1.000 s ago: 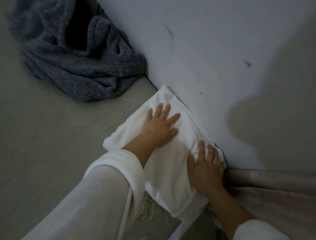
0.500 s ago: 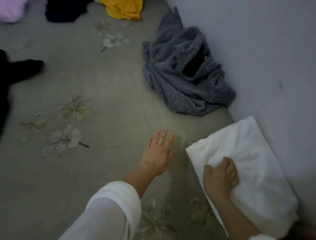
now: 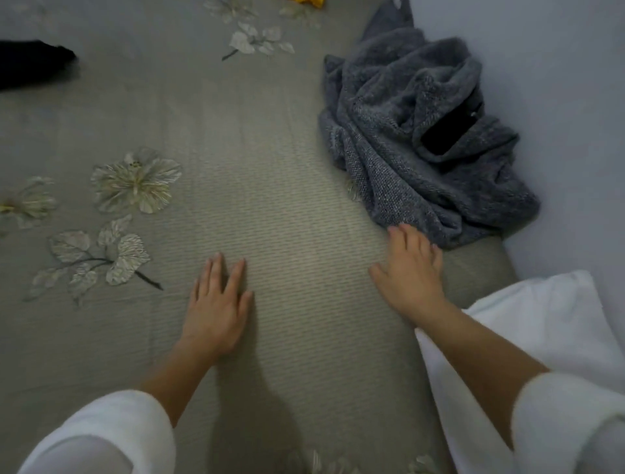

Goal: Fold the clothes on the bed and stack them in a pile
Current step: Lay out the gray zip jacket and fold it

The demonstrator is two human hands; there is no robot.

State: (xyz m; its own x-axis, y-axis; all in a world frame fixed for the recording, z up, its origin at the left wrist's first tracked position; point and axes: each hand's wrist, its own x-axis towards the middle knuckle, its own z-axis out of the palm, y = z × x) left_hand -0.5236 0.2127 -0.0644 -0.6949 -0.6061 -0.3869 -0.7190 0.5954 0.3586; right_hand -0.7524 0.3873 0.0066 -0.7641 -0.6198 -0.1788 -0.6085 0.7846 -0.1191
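A folded white garment (image 3: 548, 324) lies at the lower right, against the wall, partly under my right forearm. A crumpled grey knit sweater (image 3: 416, 135) sits unfolded beyond it by the wall. My right hand (image 3: 411, 274) is flat with straight fingers, its fingertips at the sweater's near edge. My left hand (image 3: 218, 308) rests flat on the bedspread (image 3: 270, 169), holding nothing.
The grey-green bedspread carries embroidered flowers (image 3: 135, 182) at the left. A black garment (image 3: 30, 61) lies at the far left edge and a scrap of yellow cloth (image 3: 309, 2) shows at the top. The pale wall (image 3: 558, 67) bounds the bed on the right.
My right hand has let go of the folded white garment and moved forward to the grey sweater's edge. My left hand has moved off the white garment onto the bedspread. The view has swung left.
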